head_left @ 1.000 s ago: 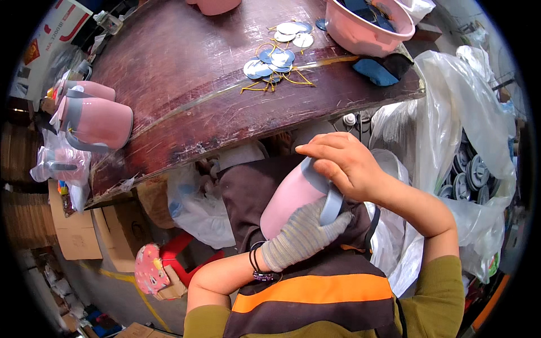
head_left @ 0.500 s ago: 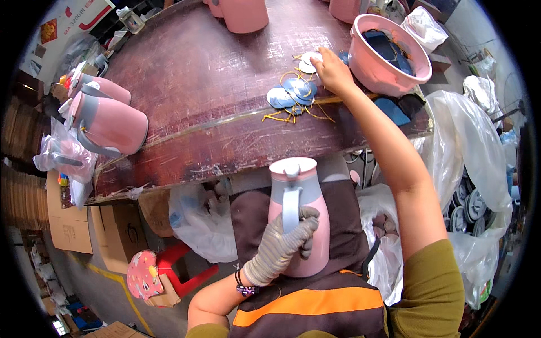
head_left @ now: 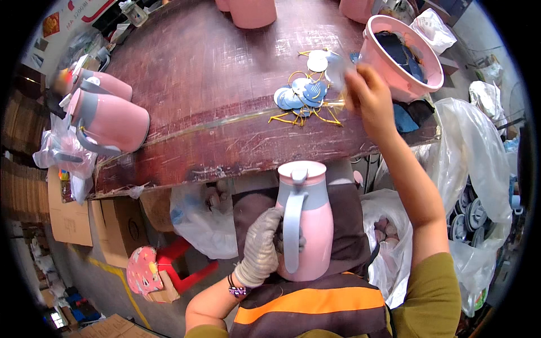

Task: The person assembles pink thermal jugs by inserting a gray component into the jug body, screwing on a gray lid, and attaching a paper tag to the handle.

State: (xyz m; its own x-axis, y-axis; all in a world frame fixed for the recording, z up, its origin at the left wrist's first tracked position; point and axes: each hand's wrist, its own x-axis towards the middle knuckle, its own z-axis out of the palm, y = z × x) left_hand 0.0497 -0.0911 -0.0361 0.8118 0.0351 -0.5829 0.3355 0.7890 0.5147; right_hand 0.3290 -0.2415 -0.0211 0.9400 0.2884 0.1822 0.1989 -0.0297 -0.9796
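Just off the counter's (head_left: 220, 84) near edge, over the wearer's dark lap (head_left: 352, 217), I see the pink jug (head_left: 320, 239) on my head-camera feed, its pale lid (head_left: 313, 169) end toward that edge and its grey handle (head_left: 292, 231) facing me. The left grip (head_left: 260, 239), in a pale glove, is closed around the handle side; fingers show in the gap between handle and body, so I have it holding the jug. The right grip (head_left: 369, 98) is bare and blurred, over the counter toward its right end, fingers bent. A pale smear shows beside the fingertips, and I cannot tell from here whether it holds anything.

To its left, yellow-stringed round tags (head_left: 301, 94) in white and blue lie loosely heaped on the counter. By the right edge I get a pink basin (head_left: 404, 85) with dark blue pieces (head_left: 403, 53) inside, and a blue-and-black cloth piece (head_left: 406, 119) near the near right corner. Two similar jugs (head_left: 118, 121) sit by the left edge. Beyond the right edge, a clear plastic bag (head_left: 479, 146) bulges around grey lids (head_left: 476, 213).
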